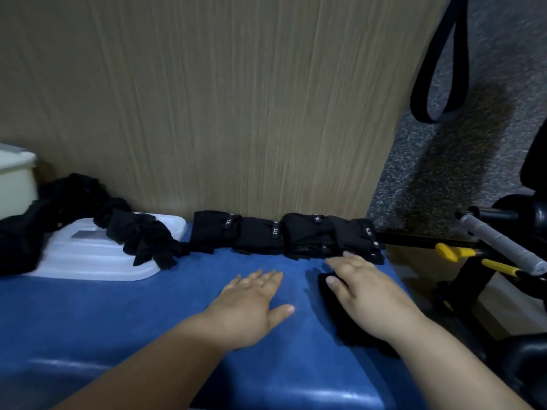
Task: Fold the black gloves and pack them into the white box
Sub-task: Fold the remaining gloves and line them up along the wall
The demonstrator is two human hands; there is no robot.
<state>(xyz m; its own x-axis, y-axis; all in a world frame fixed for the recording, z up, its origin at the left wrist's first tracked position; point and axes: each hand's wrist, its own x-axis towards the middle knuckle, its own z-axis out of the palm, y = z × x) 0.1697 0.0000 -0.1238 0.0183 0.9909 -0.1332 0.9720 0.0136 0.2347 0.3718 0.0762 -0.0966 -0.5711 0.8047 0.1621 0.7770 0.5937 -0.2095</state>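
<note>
Black cloth lies under the right hand [364, 294]: one glove [331, 309] pressed flat on the blue counter [148, 306], near its right edge. I judge the folding step to be in hand, with this glove being smoothed or creased. Whether it is already doubled over I cannot tell, since the hand hides most of it. That hand's fingers are stretched out straight, palm down on the cloth, gripping nothing. The left hand [251, 306] lies near it, apart from the glove, spread flat on the bare counter and holding nothing.

Behind them a row of folded gloves [284, 235] sits against the wooden panel [207, 99] (small labels facing up). A loose heap of unfolded gloves [142, 235] sprawls over a white lid [88, 255] further left. The white box [16, 179] stands at the far left edge, only partly in view. Next, the fold wants closing and the bundle setting by the row, or carrying across to the box.
</note>
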